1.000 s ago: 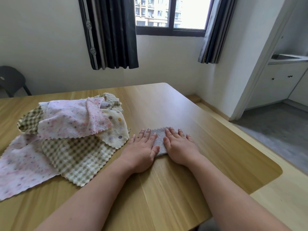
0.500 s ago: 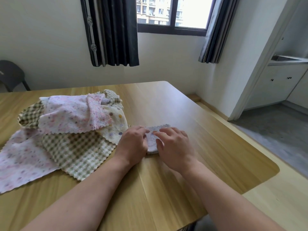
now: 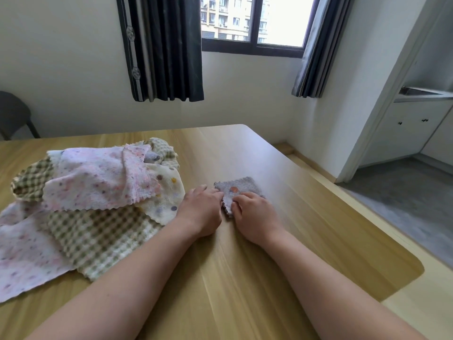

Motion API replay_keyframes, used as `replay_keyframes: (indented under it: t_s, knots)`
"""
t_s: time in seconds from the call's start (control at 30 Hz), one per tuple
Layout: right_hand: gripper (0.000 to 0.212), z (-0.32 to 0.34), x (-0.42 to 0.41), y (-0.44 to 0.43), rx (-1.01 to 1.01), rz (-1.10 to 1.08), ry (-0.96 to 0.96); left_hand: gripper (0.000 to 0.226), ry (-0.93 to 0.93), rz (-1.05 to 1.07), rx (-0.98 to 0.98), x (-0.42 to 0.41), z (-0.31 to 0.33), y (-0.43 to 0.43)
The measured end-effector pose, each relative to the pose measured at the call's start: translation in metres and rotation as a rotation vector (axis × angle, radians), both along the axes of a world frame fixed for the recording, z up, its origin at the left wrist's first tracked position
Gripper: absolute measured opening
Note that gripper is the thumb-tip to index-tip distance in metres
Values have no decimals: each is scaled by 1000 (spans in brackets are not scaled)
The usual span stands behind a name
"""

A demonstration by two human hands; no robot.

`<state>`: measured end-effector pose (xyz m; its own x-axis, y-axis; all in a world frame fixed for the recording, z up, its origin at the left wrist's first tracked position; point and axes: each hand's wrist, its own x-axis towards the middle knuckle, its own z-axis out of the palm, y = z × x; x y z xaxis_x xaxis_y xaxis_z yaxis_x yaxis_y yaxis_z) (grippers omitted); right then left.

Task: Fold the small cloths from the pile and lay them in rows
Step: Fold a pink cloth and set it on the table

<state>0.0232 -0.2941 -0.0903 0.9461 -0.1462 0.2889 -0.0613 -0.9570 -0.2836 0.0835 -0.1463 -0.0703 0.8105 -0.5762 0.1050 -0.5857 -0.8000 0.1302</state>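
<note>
The grey cloth (image 3: 245, 186) lies just beyond our hands: right hand (image 3: 255, 217) pinches its near edge, left hand's (image 3: 203, 212) curled fingers meet its left edge, grip unclear.

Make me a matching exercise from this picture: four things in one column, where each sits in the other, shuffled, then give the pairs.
Things:
1 grey cloth
2 cream dotted cloth
3 green checked cloth
4 dark chair

Places:
A far left, beyond the table
B folded, apart from the pile
C pile's near edge, under the cream one
D in the pile, partly under a pink cloth

Pairs: 1-B, 2-D, 3-C, 4-A
</note>
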Motion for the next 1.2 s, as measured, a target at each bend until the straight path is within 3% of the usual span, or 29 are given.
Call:
replay_keyframes:
  t_s: [0.2,0.33,0.53,0.7,0.8,0.87,1.2]
  knots:
    - [34,7,59,-33,39,41,47,46,-21,25,179,62,8,-37]
    - [39,13,113,-57,68,44,76,35,3,48,252,119,16,-66]
    - [39,17,208,-104,67,61,127,30,36,62,159,208,18,-102]
    - [39,21,253,-131,45,137,167,45,20,-47,-117,230,26,-126]
    - [33,16,245,-147,-184,146,-3,36,-17,-146,-51,227,17,-128]
    - [30,14,237,-153,-266,109,0,32,-26,-173,13,228,7,-126]
    - [37,18,284,-163,-178,-37,204,38,28,-86,15,267,4,-161]
